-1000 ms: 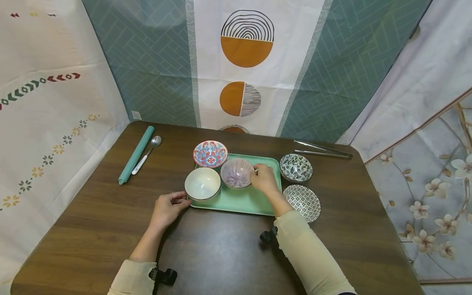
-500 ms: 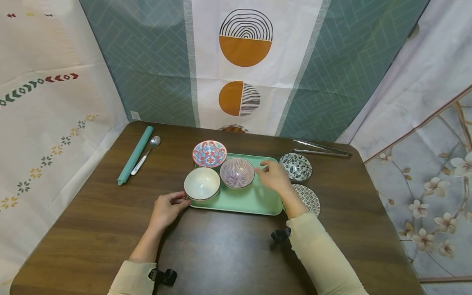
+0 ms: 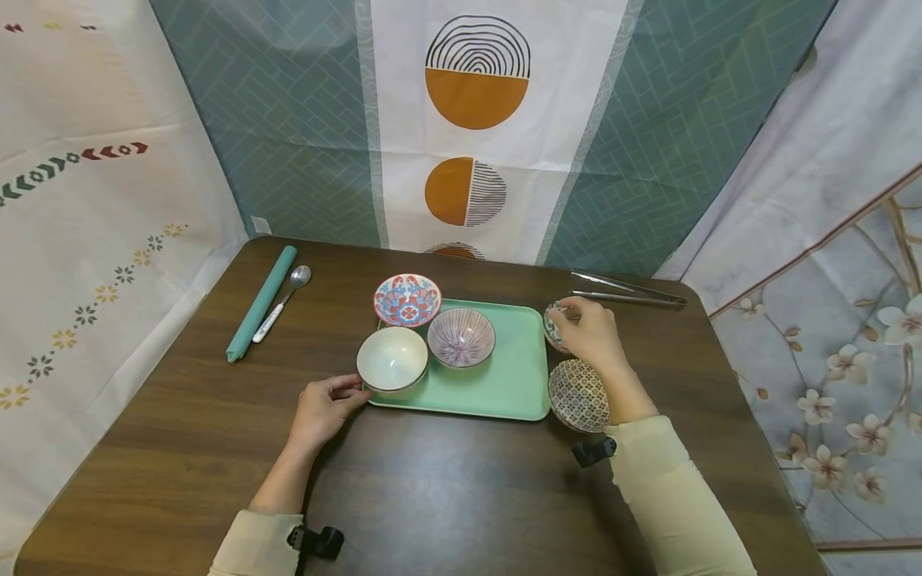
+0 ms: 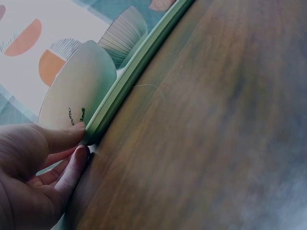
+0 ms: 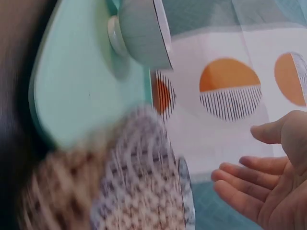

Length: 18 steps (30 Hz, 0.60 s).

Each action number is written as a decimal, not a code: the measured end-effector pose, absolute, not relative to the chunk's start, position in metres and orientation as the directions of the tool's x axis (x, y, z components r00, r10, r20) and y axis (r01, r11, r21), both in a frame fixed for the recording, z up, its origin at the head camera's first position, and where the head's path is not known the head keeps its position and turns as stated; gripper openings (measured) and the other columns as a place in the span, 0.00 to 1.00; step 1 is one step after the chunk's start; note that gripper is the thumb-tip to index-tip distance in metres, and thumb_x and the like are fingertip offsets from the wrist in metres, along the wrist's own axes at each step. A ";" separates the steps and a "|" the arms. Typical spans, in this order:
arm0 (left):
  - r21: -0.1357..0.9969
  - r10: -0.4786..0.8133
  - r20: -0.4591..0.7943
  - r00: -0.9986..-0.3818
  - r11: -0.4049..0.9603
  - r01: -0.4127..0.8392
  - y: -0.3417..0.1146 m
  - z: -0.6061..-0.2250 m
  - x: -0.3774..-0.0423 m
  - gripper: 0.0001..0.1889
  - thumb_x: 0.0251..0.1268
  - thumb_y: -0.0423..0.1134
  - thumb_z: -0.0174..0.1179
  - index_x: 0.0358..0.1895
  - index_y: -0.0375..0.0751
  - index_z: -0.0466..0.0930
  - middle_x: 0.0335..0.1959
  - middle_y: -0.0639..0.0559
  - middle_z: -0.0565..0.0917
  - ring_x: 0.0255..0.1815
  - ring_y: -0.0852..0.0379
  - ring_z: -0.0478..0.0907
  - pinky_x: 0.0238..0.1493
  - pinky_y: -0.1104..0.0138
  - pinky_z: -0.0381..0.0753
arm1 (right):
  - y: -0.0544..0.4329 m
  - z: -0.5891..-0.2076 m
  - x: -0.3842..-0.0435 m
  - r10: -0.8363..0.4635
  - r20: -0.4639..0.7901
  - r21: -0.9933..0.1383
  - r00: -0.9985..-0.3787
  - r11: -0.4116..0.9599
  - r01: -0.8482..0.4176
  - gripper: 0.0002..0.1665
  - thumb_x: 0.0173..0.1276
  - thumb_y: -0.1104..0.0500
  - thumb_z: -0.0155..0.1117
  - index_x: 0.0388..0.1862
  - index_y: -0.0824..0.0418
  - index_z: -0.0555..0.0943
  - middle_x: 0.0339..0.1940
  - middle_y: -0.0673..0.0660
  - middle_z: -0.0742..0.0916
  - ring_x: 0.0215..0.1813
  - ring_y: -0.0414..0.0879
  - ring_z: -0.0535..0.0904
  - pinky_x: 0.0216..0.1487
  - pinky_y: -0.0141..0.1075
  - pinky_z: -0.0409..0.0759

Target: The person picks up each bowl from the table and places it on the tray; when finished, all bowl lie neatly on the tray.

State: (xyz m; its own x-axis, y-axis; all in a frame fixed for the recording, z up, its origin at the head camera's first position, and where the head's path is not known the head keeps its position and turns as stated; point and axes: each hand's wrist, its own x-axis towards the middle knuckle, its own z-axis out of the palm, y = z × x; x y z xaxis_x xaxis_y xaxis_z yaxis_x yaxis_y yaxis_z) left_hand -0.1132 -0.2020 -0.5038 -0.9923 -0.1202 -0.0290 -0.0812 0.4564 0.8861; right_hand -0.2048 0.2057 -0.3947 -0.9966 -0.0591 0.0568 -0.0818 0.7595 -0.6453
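Note:
My left hand (image 3: pixel 324 410) pinches the near left corner of a green tray (image 3: pixel 515 384); in the left wrist view its thumb and finger meet at the tray's edge, beside a cream bowl (image 4: pixel 79 88). On the tray a purple-striped bowl (image 3: pixel 461 338) stands right of the cream one. My right hand (image 3: pixel 592 330) is over a small leaf-patterned bowl (image 3: pixel 551 333) beside the tray's right edge, hiding much of it. In the right wrist view the right fingers (image 5: pixel 244 194) reach out with the thumb apart. A lattice-patterned bowl (image 3: pixel 579 398) sits below the right hand.
A red and blue bowl (image 3: pixel 407 301) stands at the tray's back left corner. Metal tongs (image 3: pixel 634 292) lie at the back right. On the left are a rolled teal cloth (image 3: pixel 262 304) and a spoon (image 3: pixel 283 304) with a white handle.
My right hand has left the purple-striped bowl and moved right to the leaf-patterned bowl. The purple-striped bowl stays on the tray. My left hand keeps its place at the corner.

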 end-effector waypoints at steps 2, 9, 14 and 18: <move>0.886 -0.120 -0.031 -0.992 0.457 -0.083 -0.202 -0.504 -0.113 0.17 0.61 0.31 0.72 0.52 0.26 0.85 0.39 0.38 0.89 0.40 0.50 0.87 0.32 0.77 0.79 | 0.216 -0.395 -0.207 -0.052 0.079 -0.653 -0.995 0.752 -0.091 0.27 0.78 0.51 0.58 0.65 0.69 0.77 0.55 0.69 0.86 0.57 0.64 0.82 0.56 0.57 0.78; 0.884 -0.119 -0.038 -0.992 0.458 -0.089 -0.203 -0.503 -0.114 0.17 0.62 0.32 0.72 0.52 0.26 0.85 0.40 0.38 0.89 0.41 0.49 0.87 0.33 0.77 0.79 | 0.255 -0.404 -0.210 -0.046 0.198 -0.628 -0.979 0.761 -0.163 0.24 0.77 0.54 0.60 0.62 0.71 0.78 0.52 0.70 0.86 0.53 0.66 0.83 0.54 0.58 0.79; 0.881 -0.119 -0.037 -0.992 0.465 -0.089 -0.203 -0.502 -0.114 0.18 0.61 0.32 0.72 0.52 0.26 0.85 0.39 0.39 0.89 0.40 0.51 0.87 0.32 0.77 0.79 | 0.276 -0.418 -0.215 -0.029 0.255 -0.600 -0.967 0.779 -0.182 0.22 0.76 0.56 0.62 0.60 0.72 0.79 0.54 0.71 0.86 0.53 0.67 0.83 0.58 0.61 0.74; 0.881 -0.119 -0.036 -0.992 0.465 -0.088 -0.202 -0.502 -0.114 0.17 0.61 0.31 0.72 0.52 0.26 0.85 0.39 0.38 0.89 0.40 0.51 0.87 0.32 0.77 0.79 | 0.285 -0.430 -0.218 -0.007 0.249 -0.600 -0.969 0.784 -0.159 0.23 0.76 0.56 0.62 0.60 0.73 0.78 0.55 0.71 0.85 0.53 0.67 0.83 0.59 0.61 0.73</move>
State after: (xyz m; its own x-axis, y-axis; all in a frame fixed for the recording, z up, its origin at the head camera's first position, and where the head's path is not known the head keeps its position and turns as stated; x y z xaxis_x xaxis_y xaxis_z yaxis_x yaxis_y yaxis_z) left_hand -0.1139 -0.2022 -0.5019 -0.9922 -0.1191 -0.0365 -0.0881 0.4648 0.8810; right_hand -0.2180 0.2846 -0.4296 -0.9686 -0.0066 0.2487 -0.1594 0.7838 -0.6002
